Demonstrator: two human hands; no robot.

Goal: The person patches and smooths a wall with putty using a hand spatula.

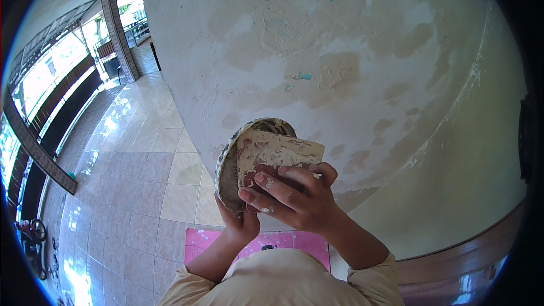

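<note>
My left hand (242, 222) is wrapped round the lower side of a round bowl (228, 177), tilted and crusted with pale putty along its rim. In my right hand (303, 197) is a flat, roughly rectangular putty scraper (279, 150), reddish under a thick cream coating. Its blade lies across the mouth of the bowl and hides most of what is inside. Spots of putty stick to my right fingers. Beyond both hands rises a wall (249, 51) with patchy, damp-looking smears and a few small turquoise marks.
A pink mat or sheet (198, 243) lies on the floor below me. Glossy tiles (136, 192) stretch away on the left toward a pillar (119, 37) and a dark fence (68, 102). A brown wooden surface (453, 269) curves along the lower right.
</note>
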